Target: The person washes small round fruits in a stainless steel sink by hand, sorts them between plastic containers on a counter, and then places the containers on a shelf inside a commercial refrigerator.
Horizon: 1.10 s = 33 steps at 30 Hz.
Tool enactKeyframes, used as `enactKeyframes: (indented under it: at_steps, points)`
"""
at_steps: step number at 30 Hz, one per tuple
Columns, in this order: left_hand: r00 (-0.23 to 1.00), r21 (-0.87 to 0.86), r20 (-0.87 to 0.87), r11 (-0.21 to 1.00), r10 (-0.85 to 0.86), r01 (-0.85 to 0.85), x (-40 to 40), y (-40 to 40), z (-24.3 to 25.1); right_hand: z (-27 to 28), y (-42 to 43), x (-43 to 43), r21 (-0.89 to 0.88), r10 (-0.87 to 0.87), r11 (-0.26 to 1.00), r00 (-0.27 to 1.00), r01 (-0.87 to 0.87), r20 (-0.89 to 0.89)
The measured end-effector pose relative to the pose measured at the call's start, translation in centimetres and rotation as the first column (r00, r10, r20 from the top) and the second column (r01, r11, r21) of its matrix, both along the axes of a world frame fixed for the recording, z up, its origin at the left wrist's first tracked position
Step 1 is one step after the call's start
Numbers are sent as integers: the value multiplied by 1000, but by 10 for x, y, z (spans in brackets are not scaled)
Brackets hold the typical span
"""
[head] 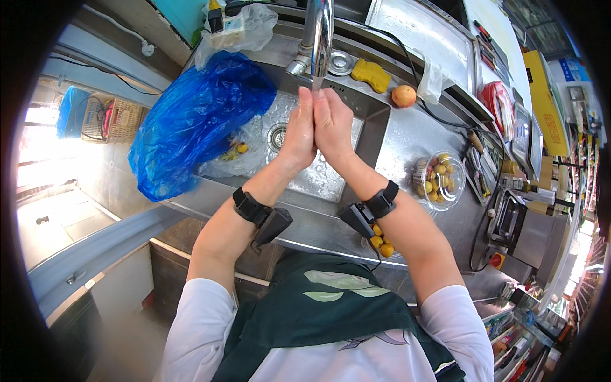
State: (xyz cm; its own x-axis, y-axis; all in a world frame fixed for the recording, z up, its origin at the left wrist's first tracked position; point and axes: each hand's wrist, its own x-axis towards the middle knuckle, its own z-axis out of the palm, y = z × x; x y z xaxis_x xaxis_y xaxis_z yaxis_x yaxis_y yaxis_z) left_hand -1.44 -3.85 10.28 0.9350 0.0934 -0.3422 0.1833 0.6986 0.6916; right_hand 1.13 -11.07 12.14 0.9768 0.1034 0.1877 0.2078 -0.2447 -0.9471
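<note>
My left hand (pixel 299 132) and my right hand (pixel 335 126) are held together under a chrome faucet (pixel 322 36). A thin stream of water (pixel 317 83) runs onto the fingers. The palms face each other, so anything between them is hidden. Below them lies a wet stainless steel sink (pixel 374 138), with its drain (pixel 275 137) just left of my left hand. A blue plastic bag (pixel 195 114) drapes over the sink's left side. Beside it, a small yellow fruit (pixel 242 148) and some scraps rest on a clear plastic bag (pixel 243 164).
Behind the sink are a yellow sponge (pixel 371 75), a round metal drain strainer (pixel 341 63) and a peach-like fruit (pixel 404 96). A clear plastic tub (pixel 461 179) of small yellow fruits stands on the right counter. More yellow fruits (pixel 385 249) sit partly under my right forearm. A black cable (pixel 441 122) crosses the counter.
</note>
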Motion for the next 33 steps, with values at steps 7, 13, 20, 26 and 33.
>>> enactKeyframes:
  at_steps: [7,13,20,26,33]
  points:
    - [985,313,154,949,-77,26,-4,11,-5,23,0,18,462,341,885,759,-60,-554]
    - [909,336,349,936,-230,108,-13,19,-1,21,-24,20,725,599,678,663,-121,-449]
    - [836,413,457,905,-305,105,-13,21,-6,15,-29,9,801,598,591,716,-91,-360]
    - [912,495,338,868,-231,37,-12,17,0,15,-26,6,795,590,603,705,-63,-392]
    - [993,219,91,971,73,-91,0,11,7,7,-20,5,825,579,565,722,-18,-380]
